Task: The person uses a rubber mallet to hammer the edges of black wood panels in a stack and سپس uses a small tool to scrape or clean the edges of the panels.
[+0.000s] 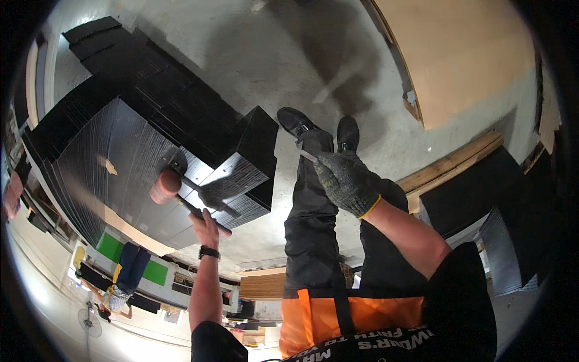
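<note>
My left hand (pixel 206 228), bare and with a black watch at the wrist, grips the dark handle of a mallet with a red head (pixel 166 184). The mallet is over a stack of black wood-grain panels (pixel 131 149), and its shadow falls on the top panel. A grey knitted glove with a yellow cuff covers my right hand (pixel 346 183), which is closed in front of my legs. From its fingers sticks a thin, light, flat piece (pixel 306 153); the rest is hidden in the glove. A small pale chip (pixel 111 167) lies on the top panel.
Black boards (pixel 135 77) lie along the far side of the stack. To the upper right is a large tan panel (pixel 470 59). Wooden beams (pixel 452 163) and more black panels (pixel 470 190) lie at right. Another person (pixel 120 285) and a fan (pixel 89 322) are in the background.
</note>
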The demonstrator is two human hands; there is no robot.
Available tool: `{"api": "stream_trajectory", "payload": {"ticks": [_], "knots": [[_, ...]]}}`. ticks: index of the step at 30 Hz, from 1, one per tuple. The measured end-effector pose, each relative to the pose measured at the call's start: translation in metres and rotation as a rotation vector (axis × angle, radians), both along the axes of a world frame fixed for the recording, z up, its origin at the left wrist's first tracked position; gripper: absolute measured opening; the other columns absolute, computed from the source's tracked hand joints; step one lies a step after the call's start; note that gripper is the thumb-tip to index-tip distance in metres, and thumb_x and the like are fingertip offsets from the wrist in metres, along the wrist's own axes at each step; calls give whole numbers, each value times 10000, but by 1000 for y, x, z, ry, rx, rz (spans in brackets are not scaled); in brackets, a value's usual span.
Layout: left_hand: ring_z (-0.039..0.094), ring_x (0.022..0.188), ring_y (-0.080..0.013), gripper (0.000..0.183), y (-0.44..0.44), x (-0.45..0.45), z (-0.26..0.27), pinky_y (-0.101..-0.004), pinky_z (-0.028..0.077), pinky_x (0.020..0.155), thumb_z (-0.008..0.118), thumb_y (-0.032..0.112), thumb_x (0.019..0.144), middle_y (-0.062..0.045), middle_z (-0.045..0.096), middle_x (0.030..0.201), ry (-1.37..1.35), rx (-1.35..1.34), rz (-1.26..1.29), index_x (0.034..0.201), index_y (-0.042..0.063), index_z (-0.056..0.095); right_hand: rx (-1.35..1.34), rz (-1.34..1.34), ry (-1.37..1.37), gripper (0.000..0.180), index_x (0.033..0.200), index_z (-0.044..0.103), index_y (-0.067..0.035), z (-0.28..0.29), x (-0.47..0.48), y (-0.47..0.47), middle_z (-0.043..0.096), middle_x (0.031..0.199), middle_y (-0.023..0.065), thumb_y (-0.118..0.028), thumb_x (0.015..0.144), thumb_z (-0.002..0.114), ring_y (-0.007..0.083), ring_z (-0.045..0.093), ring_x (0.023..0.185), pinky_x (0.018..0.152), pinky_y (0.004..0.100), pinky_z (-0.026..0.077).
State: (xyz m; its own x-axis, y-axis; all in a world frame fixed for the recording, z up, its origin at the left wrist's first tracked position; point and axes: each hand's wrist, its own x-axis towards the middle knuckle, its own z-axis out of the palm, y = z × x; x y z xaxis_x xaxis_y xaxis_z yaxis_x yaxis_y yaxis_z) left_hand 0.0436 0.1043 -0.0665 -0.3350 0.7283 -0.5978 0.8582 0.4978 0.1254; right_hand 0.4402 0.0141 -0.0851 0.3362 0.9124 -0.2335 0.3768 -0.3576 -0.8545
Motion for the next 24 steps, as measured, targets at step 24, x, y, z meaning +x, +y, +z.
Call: {"api": "stream_trajectory", "payload": {"ticks": [24], "knots": [[300,1258,-448,538,62,107,-74,-532,118,1080,322,287,942,-230,423,1319,-198,635,-1436,1357,-54,334,16,-661,58,323,1201,499,-88,-161,-172,-33,626,732,207,-238,915,486,363,619,637,550,475,489]]}}
